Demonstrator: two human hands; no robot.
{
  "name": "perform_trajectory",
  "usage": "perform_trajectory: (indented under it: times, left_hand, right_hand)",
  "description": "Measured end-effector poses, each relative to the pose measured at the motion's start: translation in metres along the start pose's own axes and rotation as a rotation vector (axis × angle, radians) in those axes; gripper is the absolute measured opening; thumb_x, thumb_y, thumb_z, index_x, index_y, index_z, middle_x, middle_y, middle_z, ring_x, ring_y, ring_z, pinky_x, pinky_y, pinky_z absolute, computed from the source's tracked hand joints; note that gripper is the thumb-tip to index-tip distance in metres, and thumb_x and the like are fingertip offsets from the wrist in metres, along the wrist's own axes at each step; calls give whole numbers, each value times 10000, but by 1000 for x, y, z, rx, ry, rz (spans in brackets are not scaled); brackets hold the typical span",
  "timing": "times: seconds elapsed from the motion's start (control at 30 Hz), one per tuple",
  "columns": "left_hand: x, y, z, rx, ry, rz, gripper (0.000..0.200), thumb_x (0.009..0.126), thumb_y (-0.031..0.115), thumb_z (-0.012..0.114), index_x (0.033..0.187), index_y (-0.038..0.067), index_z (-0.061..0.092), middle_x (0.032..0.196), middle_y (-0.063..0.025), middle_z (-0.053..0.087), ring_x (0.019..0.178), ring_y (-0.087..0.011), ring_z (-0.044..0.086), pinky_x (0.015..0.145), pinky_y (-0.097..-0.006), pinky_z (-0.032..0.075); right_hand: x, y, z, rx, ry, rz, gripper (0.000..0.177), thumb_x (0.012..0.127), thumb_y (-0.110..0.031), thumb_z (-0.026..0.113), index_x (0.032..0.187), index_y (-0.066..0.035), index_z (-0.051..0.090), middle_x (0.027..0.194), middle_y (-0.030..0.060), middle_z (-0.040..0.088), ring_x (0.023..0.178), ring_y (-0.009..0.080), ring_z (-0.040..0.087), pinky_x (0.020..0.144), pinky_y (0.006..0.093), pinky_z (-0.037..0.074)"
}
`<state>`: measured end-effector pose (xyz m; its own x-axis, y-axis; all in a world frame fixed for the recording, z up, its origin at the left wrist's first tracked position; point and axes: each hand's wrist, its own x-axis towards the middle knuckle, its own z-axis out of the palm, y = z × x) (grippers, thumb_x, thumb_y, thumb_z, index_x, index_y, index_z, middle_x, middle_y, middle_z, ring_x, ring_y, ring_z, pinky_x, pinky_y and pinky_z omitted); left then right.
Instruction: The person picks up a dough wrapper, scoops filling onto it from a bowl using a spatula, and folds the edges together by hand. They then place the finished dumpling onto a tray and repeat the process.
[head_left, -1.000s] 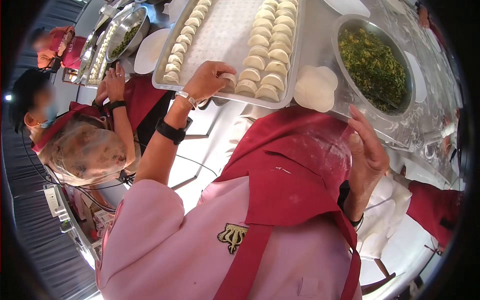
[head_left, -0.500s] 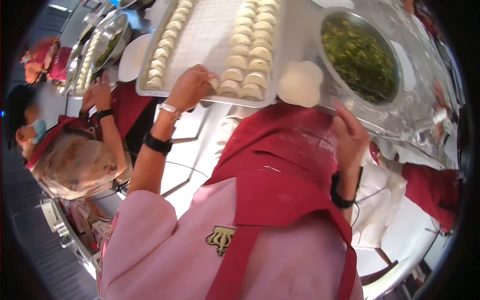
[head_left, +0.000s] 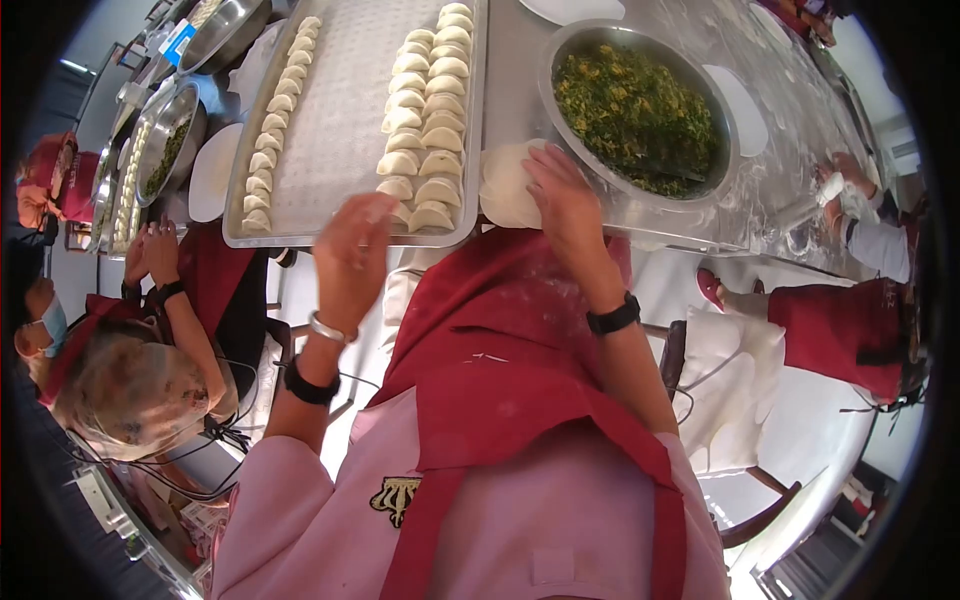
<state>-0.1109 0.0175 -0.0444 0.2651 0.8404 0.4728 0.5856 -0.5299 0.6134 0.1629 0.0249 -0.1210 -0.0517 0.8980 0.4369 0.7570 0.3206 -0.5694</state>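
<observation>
My left hand (head_left: 352, 258) is over the front edge of a metal tray (head_left: 330, 150), its fingers blurred and curled, so whether it holds anything is unclear. Folded dumplings (head_left: 441, 137) fill two rows on the tray's right side, and another row (head_left: 268, 145) runs down its left side. My right hand (head_left: 562, 195) rests with its fingers spread on a stack of round dough wrappers (head_left: 507, 185) beside the tray. Behind it to the right stands a steel bowl (head_left: 640, 108) of chopped green and yellow filling.
At the left, a co-worker in a mask (head_left: 140, 380) has both hands near another bowl (head_left: 170, 145). White plates (head_left: 213, 172) lie on the table. Another person's hands (head_left: 848, 180) are at the far right, over the floury table (head_left: 800, 130). A cushioned chair (head_left: 730, 380) stands at the right.
My right hand has moved from beside the apron onto the wrappers. My left hand has come away from the dumpling row's front end. The whole view has shifted.
</observation>
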Motion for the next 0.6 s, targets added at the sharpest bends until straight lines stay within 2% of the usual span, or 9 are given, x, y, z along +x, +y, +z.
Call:
perform_trajectory:
  times: [0.07,0.2,0.4,0.5,0.6]
  left_hand:
    - [-12,16,16,-57,-28,60,224,851,-97,589,1019,4,697,983,-130,712,898,-244,699,776,-336,543]
    - [-31,44,41,-345,-190,-24,221,842,-103,590,998,7,701,980,-138,702,830,-242,693,713,-307,543]
    - [-41,53,60,-495,-342,-98,187,857,-76,590,996,-6,693,961,-135,690,792,-212,677,676,-284,534]
    - [-42,53,63,-548,-366,-172,176,867,-57,585,999,-9,693,965,-127,691,799,-197,675,686,-284,535]
    - [-45,49,71,-593,-387,-214,172,875,-46,583,1002,-10,693,967,-119,692,805,-183,672,694,-281,536]
  right_hand:
    - [7,5,9,-30,-26,-38,313,873,-57,631,1185,-31,634,1306,168,604,1303,341,494,1042,433,443]
    - [19,2,5,-110,-137,-31,276,865,-53,644,1138,-25,614,1285,169,613,1309,337,492,1037,429,445]
    - [26,-7,-9,65,-173,176,246,804,-71,711,1016,-20,597,1190,169,645,1102,366,609,899,431,502]
    - [16,-6,-10,77,-132,178,285,794,-63,710,1061,-31,617,1129,171,663,1026,374,627,843,439,512]
    - [13,-6,-8,28,-8,141,314,802,-66,697,1110,-49,639,1090,163,675,1029,364,628,848,430,513]
